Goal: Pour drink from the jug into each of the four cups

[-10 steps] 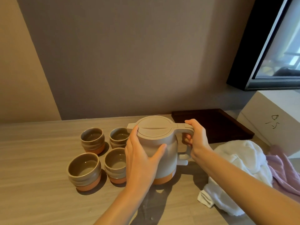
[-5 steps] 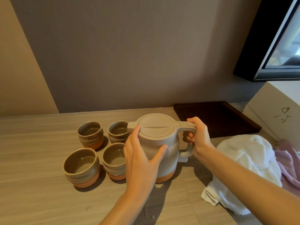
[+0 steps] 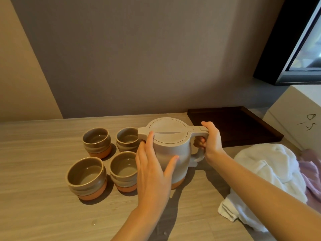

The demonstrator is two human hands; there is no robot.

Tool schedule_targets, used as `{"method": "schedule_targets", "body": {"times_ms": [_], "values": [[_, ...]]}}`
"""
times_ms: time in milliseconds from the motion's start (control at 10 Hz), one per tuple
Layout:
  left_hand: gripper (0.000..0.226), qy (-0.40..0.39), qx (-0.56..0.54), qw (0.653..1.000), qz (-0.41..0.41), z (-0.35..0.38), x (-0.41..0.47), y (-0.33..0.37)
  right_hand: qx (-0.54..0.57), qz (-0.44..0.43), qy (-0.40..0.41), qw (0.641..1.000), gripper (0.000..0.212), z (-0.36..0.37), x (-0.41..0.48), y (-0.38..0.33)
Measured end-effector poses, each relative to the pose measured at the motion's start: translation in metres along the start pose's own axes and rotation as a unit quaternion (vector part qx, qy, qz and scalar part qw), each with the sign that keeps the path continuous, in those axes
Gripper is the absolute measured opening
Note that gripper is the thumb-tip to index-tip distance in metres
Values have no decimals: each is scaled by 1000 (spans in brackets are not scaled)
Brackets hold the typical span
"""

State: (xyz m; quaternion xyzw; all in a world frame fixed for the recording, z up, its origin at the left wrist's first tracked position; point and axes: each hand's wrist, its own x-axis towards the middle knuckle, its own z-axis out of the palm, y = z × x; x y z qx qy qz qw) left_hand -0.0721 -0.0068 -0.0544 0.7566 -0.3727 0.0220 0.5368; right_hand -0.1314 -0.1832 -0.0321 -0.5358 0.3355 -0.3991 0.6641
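The jug (image 3: pixel 171 150) stands upright on the counter (image 3: pixel 43 214), just right of the four cups, its flat lid closed and its spout pointing left over the far right cup (image 3: pixel 127 139). It is beige with an orange band at the base. The right hand (image 3: pixel 211 140) is wrapped around the jug's handle, its fingers (image 3: pixel 199 141) curled through the loop and closed on it. The left hand (image 3: pixel 152 173) lies flat against the near side of the jug, fingers spread wide, with the fingertips touching the lid's edge and the thumb pressed on the body; it steadies the jug without closing around it. The cups sit in a two-by-two group, close together: the far left cup (image 3: pixel 97 141), the far right cup, the near left cup (image 3: pixel 86 177) and the near right cup (image 3: pixel 123 171). Each is brown inside with an orange base, and whether they hold any drink is hard to tell. Behind the jug, against the wall, lies a dark wooden tray (image 3: pixel 232 126). To the right, a crumpled white towel (image 3: pixel 267 178) lies on the counter with a pink cloth (image 3: pixel 311 173) touching it, and a white box (image 3: pixel 298 119) stands beyond them.
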Motion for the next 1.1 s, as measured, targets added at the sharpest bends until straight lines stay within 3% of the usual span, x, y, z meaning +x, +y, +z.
{"method": "schedule_targets", "body": {"times_ms": [400, 700, 800, 900, 1000, 1100], "values": [[86, 11, 26, 1000, 5, 9, 3, -7, 8, 19, 24, 999, 51, 4, 4, -1], [88, -1, 36, 999, -1, -10, -2, 6, -206, -84, 117, 968, 45, 2, -16, -11], [91, -32, 33, 999, -6, -5, 3, 3, -283, -112, 118, 945, 33, -10, -18, -6], [100, -76, 42, 996, -19, -13, 6, 3, -322, -86, 105, 937, 42, -19, -39, -3], [98, -94, 54, 994, -24, -31, 0, -2, -320, -91, 81, 940, 54, -22, -76, -1], [82, -77, 34, 996, -28, -50, -15, -2, -286, -98, 41, 952, 52, -18, -114, 4]]}}
